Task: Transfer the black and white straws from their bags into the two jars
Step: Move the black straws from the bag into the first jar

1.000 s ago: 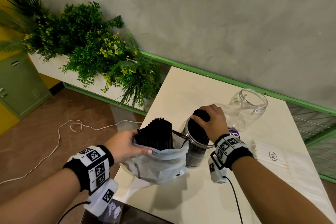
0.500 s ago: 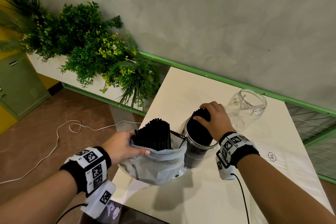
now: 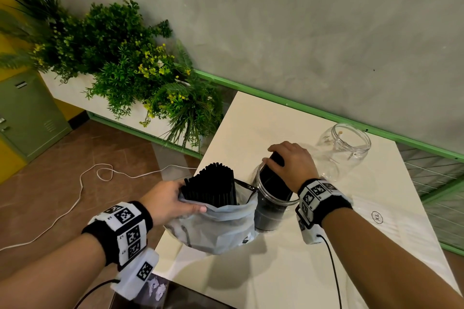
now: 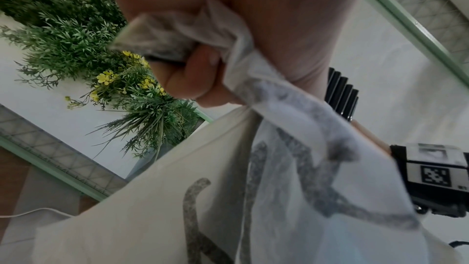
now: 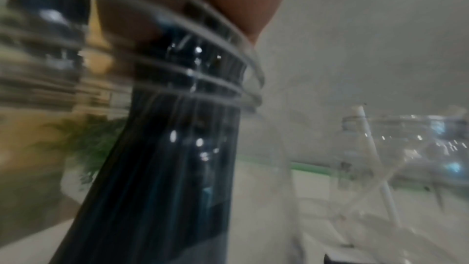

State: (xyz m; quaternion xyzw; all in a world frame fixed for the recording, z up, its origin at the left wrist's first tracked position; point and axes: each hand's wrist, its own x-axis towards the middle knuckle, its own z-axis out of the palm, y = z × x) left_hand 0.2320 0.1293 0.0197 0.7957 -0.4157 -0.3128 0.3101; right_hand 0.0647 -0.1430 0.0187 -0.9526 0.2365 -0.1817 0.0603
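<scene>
The left hand [image 3: 167,202] has its fingers bunched tight on the rim of the translucent white bag [image 3: 216,228] at the table's [image 3: 251,123] near-left edge, with a bundle of black straws [image 3: 213,187] standing up out of it. Just beside it, the right hand [image 3: 292,165] curls its fingers over the tops of more black straws seated in the near jar [image 3: 270,211]. A second clear jar [image 3: 344,148] stands behind to the right, and a flat packet of white straws [image 3: 391,233] lies on the table's right side.

A circled "XL" [image 3: 377,217] is printed on the white bag [image 3: 391,223] lying flat on the tabletop [image 3: 251,123]. The grey lettering on the other bag [image 3: 216,228] cannot be read.
</scene>
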